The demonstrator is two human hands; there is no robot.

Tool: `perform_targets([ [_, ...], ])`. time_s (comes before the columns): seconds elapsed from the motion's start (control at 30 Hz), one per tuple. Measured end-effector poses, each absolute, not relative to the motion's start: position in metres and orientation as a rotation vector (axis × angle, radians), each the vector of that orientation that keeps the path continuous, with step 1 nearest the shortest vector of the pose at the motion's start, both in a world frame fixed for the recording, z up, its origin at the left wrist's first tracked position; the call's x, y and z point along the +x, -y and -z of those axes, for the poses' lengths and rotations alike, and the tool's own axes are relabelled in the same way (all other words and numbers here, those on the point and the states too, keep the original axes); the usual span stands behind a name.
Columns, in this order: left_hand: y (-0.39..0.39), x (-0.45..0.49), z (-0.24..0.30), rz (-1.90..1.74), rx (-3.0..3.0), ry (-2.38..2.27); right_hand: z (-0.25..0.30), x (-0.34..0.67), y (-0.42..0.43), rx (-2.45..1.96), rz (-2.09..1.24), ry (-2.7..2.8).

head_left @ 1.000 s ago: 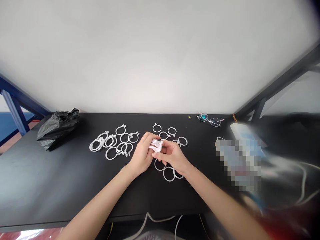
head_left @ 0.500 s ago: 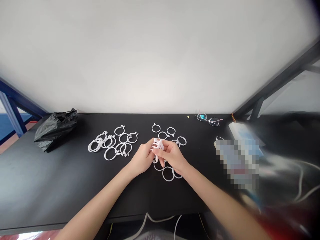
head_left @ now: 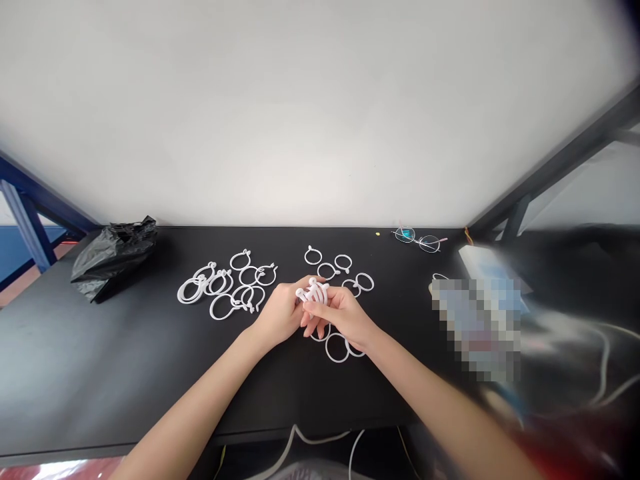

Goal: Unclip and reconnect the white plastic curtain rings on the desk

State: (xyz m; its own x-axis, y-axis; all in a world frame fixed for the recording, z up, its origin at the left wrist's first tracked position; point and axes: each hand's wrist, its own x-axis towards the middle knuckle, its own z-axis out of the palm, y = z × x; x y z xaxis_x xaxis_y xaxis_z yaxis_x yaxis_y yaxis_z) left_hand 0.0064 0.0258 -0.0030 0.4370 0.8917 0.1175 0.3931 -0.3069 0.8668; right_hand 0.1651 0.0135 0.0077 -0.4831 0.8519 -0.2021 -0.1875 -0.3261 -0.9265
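A small bunch of white plastic rings (head_left: 316, 292) with knobbed ends is held between my two hands above the black table. My left hand (head_left: 281, 311) is closed around the bunch from the left, its fingers partly hidden behind the rings. From the right, my right hand (head_left: 346, 315) grips the same bunch, thumb across the front and fingertips curled below. More white rings (head_left: 221, 307) lie loose and overlapping left of my hands. Another scatter of rings (head_left: 343, 263) lies behind and right of them, with several rings (head_left: 337, 348) just below.
A crumpled black plastic bag (head_left: 117, 257) sits at the table's left. Eyeglasses (head_left: 418, 239) lie near the wall. On the right are a blurred phone-like item (head_left: 475, 327), a white box (head_left: 487, 267) and white cables (head_left: 603, 360). The black table (head_left: 150, 373) ends in front of me.
The held rings have turned, so their knobbed ends now point up and left. My right fingertips have curled further left beneath the bunch. The loose rings stay put.
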Motion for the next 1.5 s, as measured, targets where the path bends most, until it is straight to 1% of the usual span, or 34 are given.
perform_targets([
  [0.27, -0.028, -0.001, 0.001, -0.612, 2.136, -1.039, -0.01, 0.169, -0.013, -0.877, -2.049, 1.231],
  [0.4, -0.029, -0.003, 0.004, -0.596, 2.144, -1.031, -0.007, 0.169, -0.013, -0.866, -2.06, 1.249],
  [0.53, -0.034, -0.004, 0.003, -0.695, 2.048, -0.962, -0.006, 0.164, -0.011, -0.878, -1.946, 1.248],
  [0.73, -0.038, -0.006, 0.001, -0.847, 1.857, -0.907, -0.008, 0.16, 0.002, -0.805, -1.6, 1.48],
  [0.93, -0.032, -0.003, -0.006, -0.835, 1.62, -0.872, -0.011, 0.165, 0.007, -0.757, -1.405, 1.683],
  [1.0, -0.031, -0.002, -0.008, -0.807, 1.548, -0.865, -0.011, 0.165, 0.008, -0.751, -1.396, 1.671],
  [1.1, -0.03, -0.002, -0.01, -0.759, 1.498, -0.816, -0.011, 0.162, 0.008, -0.713, -1.5, 1.595],
  [1.17, -0.03, -0.006, -0.013, -0.763, 1.585, -0.837, -0.011, 0.16, 0.007, -0.706, -1.584, 1.54],
  [1.23, -0.033, -0.018, -0.02, -0.764, 1.76, -0.962, -0.011, 0.16, 0.003, -0.737, -1.589, 1.518],
  [1.33, -0.043, -0.054, -0.039, -0.611, 1.975, -1.251, -0.01, 0.164, -0.005, -0.828, -1.485, 1.466],
  [1.43, -0.055, -0.097, -0.057, -0.301, 2.02, -1.524, -0.009, 0.168, -0.012, -0.898, -1.386, 1.354],
  [1.5, -0.062, -0.118, -0.062, -0.118, 1.99, -1.583, -0.008, 0.169, -0.014, -0.928, -1.362, 1.316],
])
